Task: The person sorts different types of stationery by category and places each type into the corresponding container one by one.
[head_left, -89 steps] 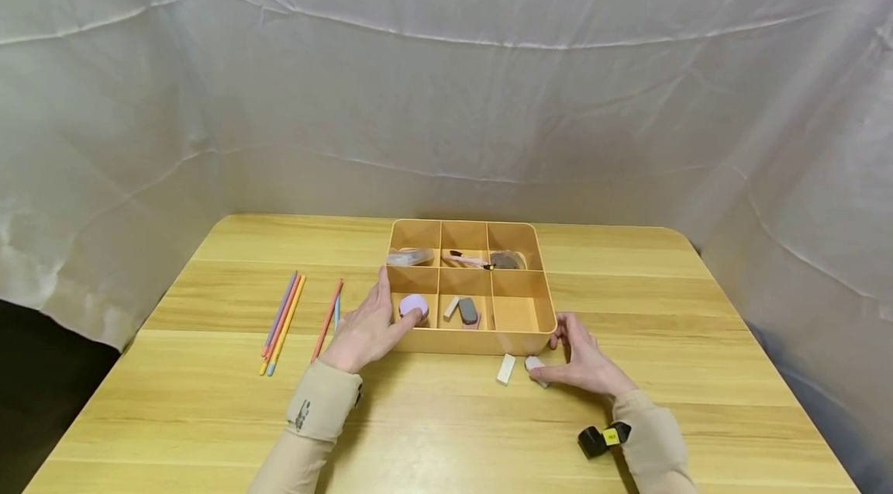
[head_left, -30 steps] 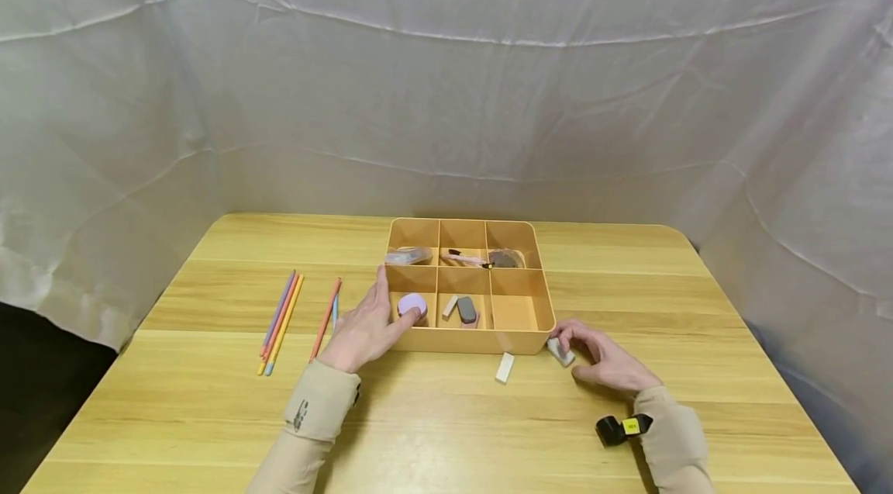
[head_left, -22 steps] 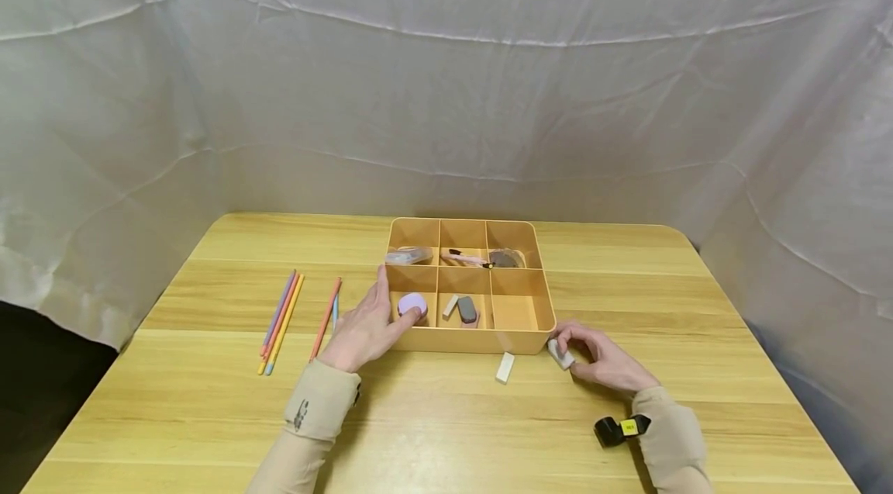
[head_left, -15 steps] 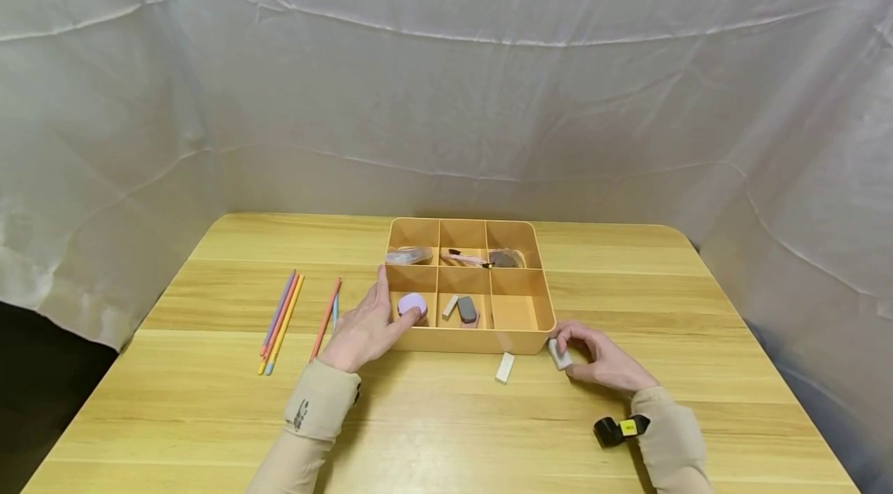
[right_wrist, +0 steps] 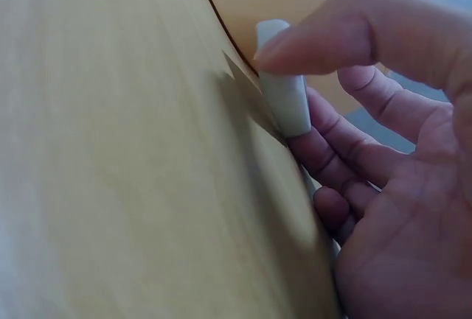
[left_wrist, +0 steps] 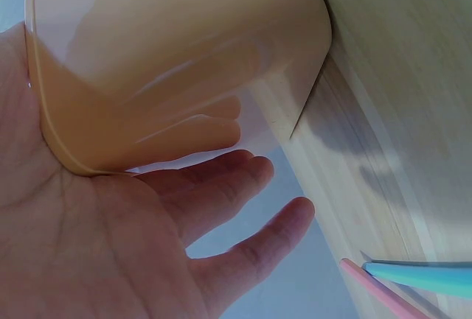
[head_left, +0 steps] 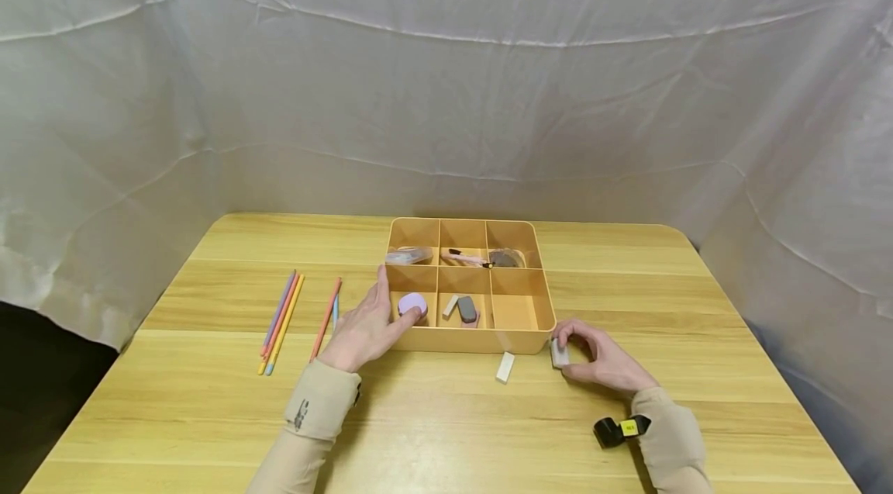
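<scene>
In the head view, my left hand point(head_left: 363, 327) rests at the near left corner of an orange divided tray point(head_left: 453, 340). Its thumb lies over the front rim and its fingers stretch along the outer left wall; the left wrist view shows them fairly straight. Beside the tray's near right corner, my right hand point(head_left: 603, 358) pinches a whitish eraser point(right_wrist: 286, 102) between thumb and fingers, standing it up at the table surface. A second white eraser point(head_left: 505, 367) lies on the table in front of the tray.
Tray compartments hold a lilac rounded object point(head_left: 412, 303), a grey eraser point(head_left: 467, 309), a small pale block point(head_left: 450, 307), a clear packet point(head_left: 408, 256), pink-and-black slim items point(head_left: 466, 258) and a dark item in clear wrap point(head_left: 505, 258). Several coloured pencils point(head_left: 282, 323) lie at left.
My right hand has moved the whitish eraser right from the tray's front to its near right corner, let go briefly, then pinched it again and turned it. My left hand has stayed put.
</scene>
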`<state>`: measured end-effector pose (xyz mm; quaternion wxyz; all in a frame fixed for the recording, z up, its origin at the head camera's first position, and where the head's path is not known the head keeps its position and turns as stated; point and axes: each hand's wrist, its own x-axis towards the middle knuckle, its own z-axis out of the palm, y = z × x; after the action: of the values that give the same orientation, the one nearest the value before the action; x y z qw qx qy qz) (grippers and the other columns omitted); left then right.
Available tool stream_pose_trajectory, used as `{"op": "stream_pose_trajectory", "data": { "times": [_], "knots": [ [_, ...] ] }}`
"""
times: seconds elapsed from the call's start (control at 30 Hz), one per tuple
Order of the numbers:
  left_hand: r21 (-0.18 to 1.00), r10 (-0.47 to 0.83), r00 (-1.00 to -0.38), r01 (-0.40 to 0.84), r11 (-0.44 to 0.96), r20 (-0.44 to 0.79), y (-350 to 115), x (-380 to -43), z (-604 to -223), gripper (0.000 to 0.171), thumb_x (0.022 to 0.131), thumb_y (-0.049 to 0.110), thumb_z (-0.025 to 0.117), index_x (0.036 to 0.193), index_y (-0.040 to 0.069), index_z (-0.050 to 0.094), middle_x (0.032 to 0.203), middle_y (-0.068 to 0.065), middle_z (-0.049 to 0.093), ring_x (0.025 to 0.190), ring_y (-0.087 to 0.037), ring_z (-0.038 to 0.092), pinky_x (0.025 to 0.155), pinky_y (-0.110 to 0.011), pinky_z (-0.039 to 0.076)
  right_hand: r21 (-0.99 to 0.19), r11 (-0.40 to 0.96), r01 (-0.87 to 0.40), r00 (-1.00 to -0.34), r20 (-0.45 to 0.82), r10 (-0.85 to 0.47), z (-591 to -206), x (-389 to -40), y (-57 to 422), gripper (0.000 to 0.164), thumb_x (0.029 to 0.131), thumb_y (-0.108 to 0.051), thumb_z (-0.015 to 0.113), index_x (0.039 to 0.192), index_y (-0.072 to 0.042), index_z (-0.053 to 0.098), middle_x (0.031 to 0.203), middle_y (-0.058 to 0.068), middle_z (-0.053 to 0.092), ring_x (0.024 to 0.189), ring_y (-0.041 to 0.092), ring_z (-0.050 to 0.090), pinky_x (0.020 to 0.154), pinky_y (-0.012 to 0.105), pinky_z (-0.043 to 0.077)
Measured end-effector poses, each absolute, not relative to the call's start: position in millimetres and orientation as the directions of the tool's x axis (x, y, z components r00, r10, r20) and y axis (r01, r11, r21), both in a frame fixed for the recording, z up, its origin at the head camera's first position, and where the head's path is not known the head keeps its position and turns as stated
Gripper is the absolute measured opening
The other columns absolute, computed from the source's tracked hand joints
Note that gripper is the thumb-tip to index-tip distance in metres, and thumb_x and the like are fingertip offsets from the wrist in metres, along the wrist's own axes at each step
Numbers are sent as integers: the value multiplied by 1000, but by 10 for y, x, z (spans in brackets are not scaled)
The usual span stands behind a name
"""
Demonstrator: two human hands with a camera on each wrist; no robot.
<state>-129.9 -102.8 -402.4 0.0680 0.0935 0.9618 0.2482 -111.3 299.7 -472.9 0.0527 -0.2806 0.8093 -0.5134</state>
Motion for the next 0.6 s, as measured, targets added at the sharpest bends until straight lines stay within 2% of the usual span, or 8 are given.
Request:
{"op": "stream_pose_trajectory", "data": {
  "times": [0.23, 0.37, 0.6],
  "knots": [
    [489, 219, -973, 155, 859, -77, -1032, -1299, -4029, 101, 100, 60, 47, 159, -1, -9, 165, -24, 23, 146, -42, 38, 94, -59, 53, -873, 312, -374, -845, 183, -502, -4730, -1110, 2993, 32, 77, 5, 75, 102, -2, 55, 116, 19, 60, 107, 6, 56, 91, 20, 46],
    [489, 218, -973, 151, 859, -82, -1029, -1298, -4026, 101, 100, 60, 47, 159, -1, -8, 165, -24, 23, 146, -42, 38, 97, -60, 51, -876, 318, -362, -850, 170, -499, -4718, -1098, 2990, 32, 79, 4, 76, 103, -4, 56, 115, 22, 60, 105, 6, 57, 89, 22, 48],
    [492, 204, -973, 127, 861, -105, -1016, -1294, -4014, 102, 99, 62, 46, 160, 1, -8, 166, -22, 21, 148, -41, 36, 106, -67, 42, -887, 331, -322, -870, 140, -473, -4695, -1075, 2988, 33, 79, 1, 78, 105, -2, 57, 113, 22, 60, 102, 4, 58, 87, 21, 51]
  ]
}}
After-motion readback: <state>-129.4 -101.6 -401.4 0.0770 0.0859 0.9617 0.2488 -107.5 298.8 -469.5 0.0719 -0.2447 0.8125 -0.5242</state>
